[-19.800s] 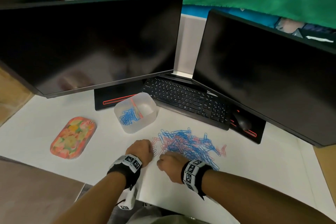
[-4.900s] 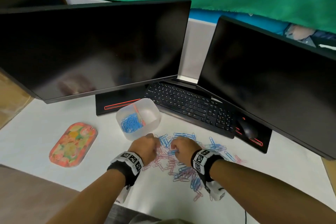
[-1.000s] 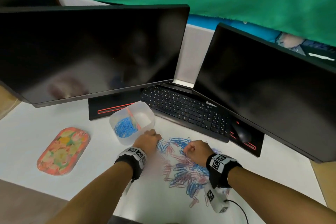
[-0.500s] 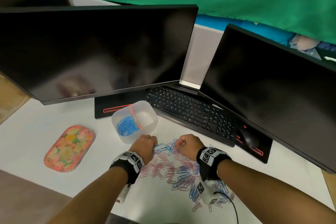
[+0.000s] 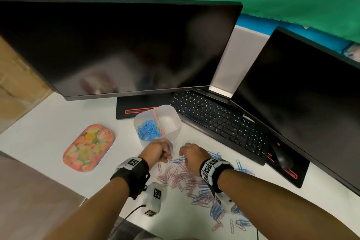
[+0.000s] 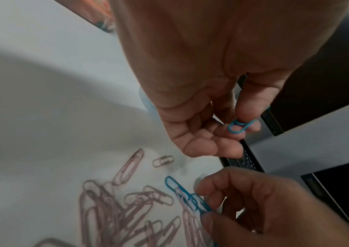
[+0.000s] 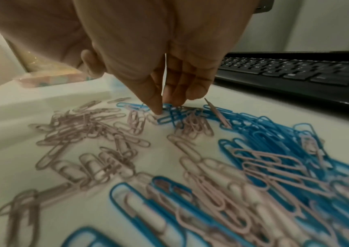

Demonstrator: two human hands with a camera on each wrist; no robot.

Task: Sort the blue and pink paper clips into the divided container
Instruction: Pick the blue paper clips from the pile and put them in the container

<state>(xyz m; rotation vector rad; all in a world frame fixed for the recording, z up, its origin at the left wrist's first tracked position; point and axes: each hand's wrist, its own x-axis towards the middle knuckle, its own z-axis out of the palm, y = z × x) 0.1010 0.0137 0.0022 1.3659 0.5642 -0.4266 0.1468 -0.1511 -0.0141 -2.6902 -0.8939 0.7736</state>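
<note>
A loose pile of pink and blue paper clips (image 5: 185,179) lies on the white desk in front of me. Behind it stands the translucent divided container (image 5: 176,121) with an orange divider; blue clips (image 5: 148,130) fill its left compartment. My left hand (image 5: 169,149), just in front of the container, pinches one blue paper clip (image 6: 241,126) between thumb and fingers above the desk. At the pile's far edge, my right hand (image 5: 183,153) has thumb and fingers closed on a few blue clips (image 7: 170,113) that lie on the desk.
A black keyboard (image 5: 216,121) and a mouse (image 5: 281,157) lie right of the container, under two dark monitors (image 5: 120,48). A floral oval tray (image 5: 88,148) sits at the left. Loose clips spread toward the desk's near edge (image 5: 229,218).
My left hand has lifted off the pile with a blue clip, nearer the container. The right hand has stayed at the pile's far edge, closing on blue clips. The view has shifted.
</note>
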